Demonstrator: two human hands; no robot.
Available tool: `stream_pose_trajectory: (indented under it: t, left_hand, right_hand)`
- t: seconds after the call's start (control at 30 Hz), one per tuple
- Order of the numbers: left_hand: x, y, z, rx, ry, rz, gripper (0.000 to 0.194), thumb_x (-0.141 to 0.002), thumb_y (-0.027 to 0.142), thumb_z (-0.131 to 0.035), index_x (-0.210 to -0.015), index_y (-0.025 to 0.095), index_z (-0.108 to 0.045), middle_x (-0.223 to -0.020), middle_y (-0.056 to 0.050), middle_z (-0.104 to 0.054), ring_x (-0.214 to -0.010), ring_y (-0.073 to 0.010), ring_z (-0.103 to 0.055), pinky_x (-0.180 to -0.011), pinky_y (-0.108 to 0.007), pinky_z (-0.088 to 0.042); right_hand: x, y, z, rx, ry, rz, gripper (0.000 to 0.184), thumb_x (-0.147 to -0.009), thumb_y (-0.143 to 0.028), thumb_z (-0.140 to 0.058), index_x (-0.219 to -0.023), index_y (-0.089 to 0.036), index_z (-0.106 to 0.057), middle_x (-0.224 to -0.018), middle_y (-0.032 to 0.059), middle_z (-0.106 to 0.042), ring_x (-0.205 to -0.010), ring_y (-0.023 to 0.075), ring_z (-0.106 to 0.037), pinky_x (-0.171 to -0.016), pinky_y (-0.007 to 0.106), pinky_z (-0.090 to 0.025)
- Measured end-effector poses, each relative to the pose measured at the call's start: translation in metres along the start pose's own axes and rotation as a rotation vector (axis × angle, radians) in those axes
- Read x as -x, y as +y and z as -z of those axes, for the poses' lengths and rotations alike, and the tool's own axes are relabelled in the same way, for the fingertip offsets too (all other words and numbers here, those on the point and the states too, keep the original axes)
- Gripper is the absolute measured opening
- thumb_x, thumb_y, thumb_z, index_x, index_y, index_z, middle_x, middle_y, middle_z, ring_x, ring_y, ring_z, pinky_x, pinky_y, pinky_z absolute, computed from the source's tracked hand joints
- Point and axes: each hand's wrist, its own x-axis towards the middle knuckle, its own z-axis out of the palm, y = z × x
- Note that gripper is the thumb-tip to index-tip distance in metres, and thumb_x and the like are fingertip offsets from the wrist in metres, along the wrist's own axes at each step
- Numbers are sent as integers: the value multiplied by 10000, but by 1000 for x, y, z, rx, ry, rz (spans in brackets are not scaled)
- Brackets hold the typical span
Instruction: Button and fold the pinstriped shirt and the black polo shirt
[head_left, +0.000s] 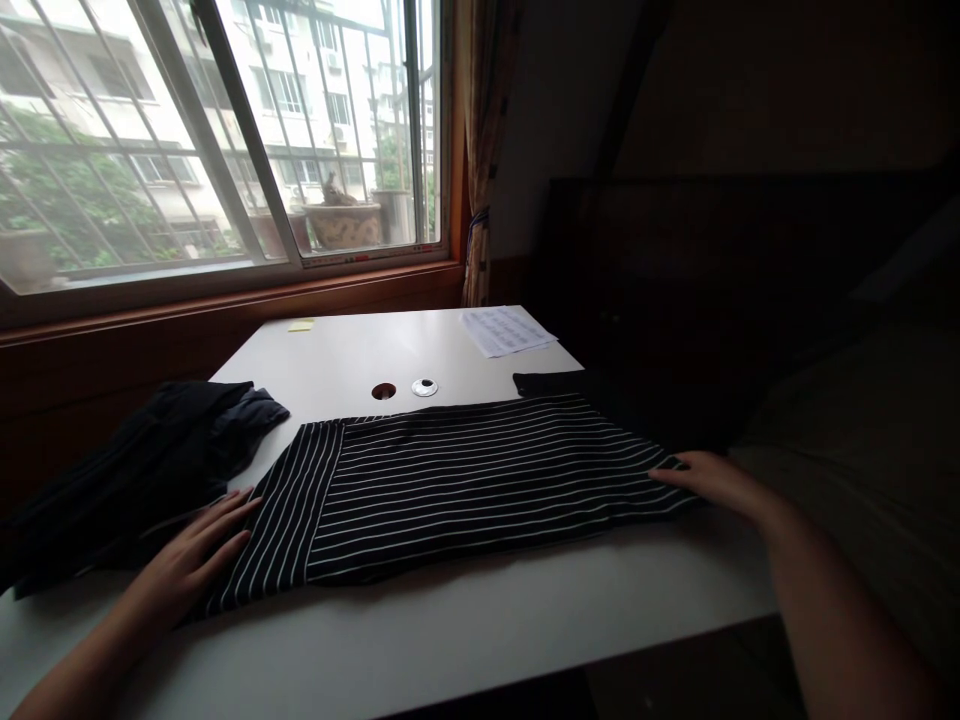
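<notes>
A black garment with thin white stripes (pixel 465 480) lies spread lengthwise across the white table. At its left end, the stripes of one panel run at an angle to the rest. My left hand (pixel 206 550) rests along that left edge, fingers stretched out and touching the cloth. At the opposite end, my right hand (pixel 697 478) has the garment's edge between thumb and fingers. Whether the cloth is one layer or folded, I cannot tell.
Dark clothes (pixel 150 465) are heaped on the left. Beyond the garment are a dark cloth piece (pixel 551 383), printed papers (pixel 506 331), a yellow note (pixel 301 325), a round hole (pixel 384 391) and a silver grommet (pixel 424 388). The table (pixel 480 610) ends nearby in front.
</notes>
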Motion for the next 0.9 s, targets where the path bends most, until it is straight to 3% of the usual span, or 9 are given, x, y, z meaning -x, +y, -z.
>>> stream_pose_trajectory:
  t: [0.07, 0.1, 0.27, 0.4, 0.53, 0.63, 0.73, 0.8, 0.9]
  left_hand:
    - [0, -1, -1, 9, -1, -3, 549, -968, 588, -434, -1459, 352, -502, -1564, 14, -442, -1419, -278, -441, -1180, -457, -373]
    - [0, -1, -2, 11, 0, -3, 549, -968, 587, -434, -1459, 352, -501, -1564, 13, -442, -1423, -279, -436, -1180, -460, -370]
    - [1, 1, -3, 3, -12, -3, 541, -966, 575, -452, -1460, 359, -496, -1571, 8, -427, -1438, -295, -405, -1169, -490, -368]
    - [-1, 8, 4, 26, -58, -19, 527, -961, 567, -477, -1444, 359, -517, -1569, 4, -433, -1439, -289, -404, -1163, -483, -372]
    - [-7, 11, 13, 127, -56, -7, 526, -923, 614, -525, -1365, 343, -610, -1510, -10, -516, -1383, -291, -487, -1145, -455, -409]
    - [-11, 10, 14, 194, -15, 17, 535, -902, 626, -556, -1328, 315, -646, -1469, -27, -561, -1352, -295, -524, -1138, -453, -420]
    - [-10, 11, 12, 215, 22, 23, 523, -901, 619, -566, -1310, 306, -659, -1447, -28, -583, -1337, -290, -542, -1140, -459, -420]
    - [-8, 11, 11, 217, 33, 16, 513, -901, 615, -569, -1304, 312, -662, -1441, -23, -589, -1335, -286, -545, -1139, -461, -422]
    - [-6, 12, 12, 227, 42, 12, 503, -899, 611, -575, -1299, 321, -665, -1428, -22, -600, -1326, -288, -554, -1134, -463, -428]
  right_hand:
    - [4, -2, 3, -276, -212, -121, 229, -772, -386, -674, -685, -194, -767, -805, 166, -763, -772, 321, -734, -691, 367, -544]
    - [6, -2, 4, -395, -250, -167, 219, -781, -374, -663, -699, -200, -768, -848, 172, -768, -840, 333, -737, -737, 375, -549]
    - [17, -8, 11, -631, -67, -261, 182, -793, -355, -667, -680, -234, -742, -901, 174, -766, -967, 353, -721, -814, 396, -547]
    - [22, -24, 16, -757, 50, -305, 119, -787, -330, -699, -761, -226, -750, -887, 200, -755, -840, 345, -727, -676, 398, -548]
    - [18, -60, 25, -818, 115, -250, 130, -803, -322, -701, -854, -206, -724, -899, 188, -752, -756, 294, -717, -644, 359, -540]
    - [10, -107, 34, -723, 110, -150, 200, -813, -334, -680, -927, -171, -706, -881, 141, -754, -776, 254, -712, -691, 324, -541]
    - [2, -177, 33, -452, 119, 81, 269, -806, -396, -675, -903, -147, -705, -828, 86, -742, -744, 220, -683, -667, 294, -519]
    - [4, -235, 21, -256, 164, 278, 266, -788, -410, -691, -891, -166, -722, -814, 49, -739, -767, 214, -674, -695, 288, -508]
    - [24, -324, -15, -83, 150, 500, 254, -820, -428, -677, -902, -196, -739, -835, 33, -745, -832, 233, -674, -760, 319, -498]
